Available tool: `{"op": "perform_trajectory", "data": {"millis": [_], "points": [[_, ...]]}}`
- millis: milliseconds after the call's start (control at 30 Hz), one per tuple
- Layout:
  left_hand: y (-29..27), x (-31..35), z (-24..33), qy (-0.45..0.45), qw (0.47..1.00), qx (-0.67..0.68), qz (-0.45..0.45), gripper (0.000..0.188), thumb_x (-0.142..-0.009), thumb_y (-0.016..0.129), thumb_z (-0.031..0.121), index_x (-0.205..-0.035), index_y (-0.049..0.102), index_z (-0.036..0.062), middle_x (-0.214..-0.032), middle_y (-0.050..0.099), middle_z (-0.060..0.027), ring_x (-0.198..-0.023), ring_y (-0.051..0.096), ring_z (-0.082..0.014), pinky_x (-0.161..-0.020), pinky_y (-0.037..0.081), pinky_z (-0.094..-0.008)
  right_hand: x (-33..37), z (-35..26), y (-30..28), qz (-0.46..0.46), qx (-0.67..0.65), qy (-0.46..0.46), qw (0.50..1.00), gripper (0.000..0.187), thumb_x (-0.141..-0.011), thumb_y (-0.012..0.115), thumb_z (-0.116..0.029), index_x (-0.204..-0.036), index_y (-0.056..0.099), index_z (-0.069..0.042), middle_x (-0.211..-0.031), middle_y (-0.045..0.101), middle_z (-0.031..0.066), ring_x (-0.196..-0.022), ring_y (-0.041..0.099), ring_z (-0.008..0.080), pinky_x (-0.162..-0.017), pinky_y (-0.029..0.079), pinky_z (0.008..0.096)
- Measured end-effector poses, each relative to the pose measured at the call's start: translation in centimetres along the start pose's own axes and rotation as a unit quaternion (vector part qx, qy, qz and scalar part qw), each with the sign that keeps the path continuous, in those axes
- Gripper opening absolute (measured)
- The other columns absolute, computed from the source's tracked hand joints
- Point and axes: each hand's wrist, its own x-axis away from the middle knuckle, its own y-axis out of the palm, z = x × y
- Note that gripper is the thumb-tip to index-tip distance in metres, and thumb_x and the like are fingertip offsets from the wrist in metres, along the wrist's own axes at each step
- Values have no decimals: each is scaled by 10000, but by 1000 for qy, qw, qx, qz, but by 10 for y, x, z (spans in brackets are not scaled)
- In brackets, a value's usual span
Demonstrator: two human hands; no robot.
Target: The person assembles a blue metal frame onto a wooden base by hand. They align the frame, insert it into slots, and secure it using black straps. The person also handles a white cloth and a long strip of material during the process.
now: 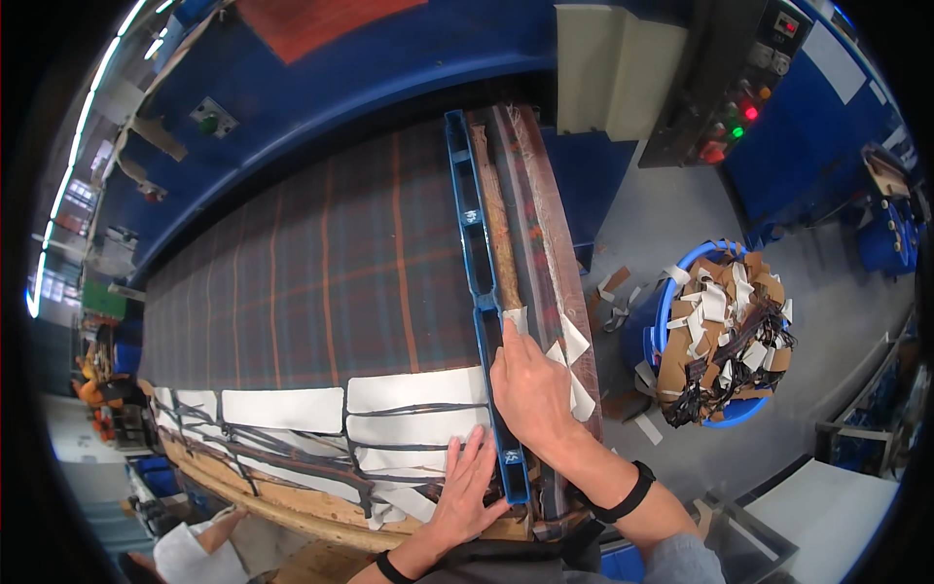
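Observation:
A long, narrow blue frame (475,229) with crossbars, like a cutting die, lies on dark plaid cloth (302,243). My left hand (465,492) rests with fingers spread over white rectangular pieces (418,394), its thumb against the frame's lower end. Just right of the frame, my right hand (533,394) is closed, with a small white scrap (519,317) at its fingertips; its other fingers are partly hidden. A brown strip (498,219) runs from that scrap along the frame to the far end.
At the right stands a blue bin (668,316) heaped with brown and white offcuts, with more scraps on the floor. Behind the cloth is a blue machine (389,63); a control box (744,92) with lit buttons is at the upper right. Another person (199,550) is at the lower left.

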Motion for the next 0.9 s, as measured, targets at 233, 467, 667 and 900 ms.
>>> {"op": "perform_trajectory", "data": {"millis": [233, 467, 667, 900], "points": [[-1, -2, 2, 6, 1000, 3, 6, 1209, -735, 971, 156, -1694, 273, -82, -1737, 384, -267, -1661, 266, -465, -1321, 129, -683, 0, 0, -2, -6, -4, 17, 1000, 416, -992, 666, -58, -1374, 649, 105, -955, 726, 202, -715, 728, 388, -619, 597, 467], [-7, -4, 7, 0, 1000, 8, 13, 1199, -730, 957, 117, -1702, 276, -52, -1767, 347, -225, -1667, 267, -428, -1325, 183, -651, -3, -7, -11, -30, -20, 42, 998, 415, -1015, 683, -122, -1385, 656, 65, -1044, 754, 263, -871, 755, 452, -761, 611, 506], [-15, -5, 8, -6, 1000, 11, 19, 1056, -833, 906, 207, -1686, 334, -40, -1770, 344, -206, -1679, 251, -385, -1345, 216, -576, 15, -11, -32, -118, -60, 123, 983, 479, -1069, 695, -202, -1469, 634, 53, -927, 754, 212, -811, 751, 342, -747, 584, 428], [-17, 6, 8, -28, 999, 11, 41, 960, -855, 904, 269, -1639, 427, -14, -1787, 309, -198, -1681, 239, -389, -1356, 222, -551, 44, -3, -32, -123, -59, 83, 987, 491, -1093, 680, -185, -1521, 604, 42, -801, 666, 128, -683, 630, 202, -674, 532, 366]]}}
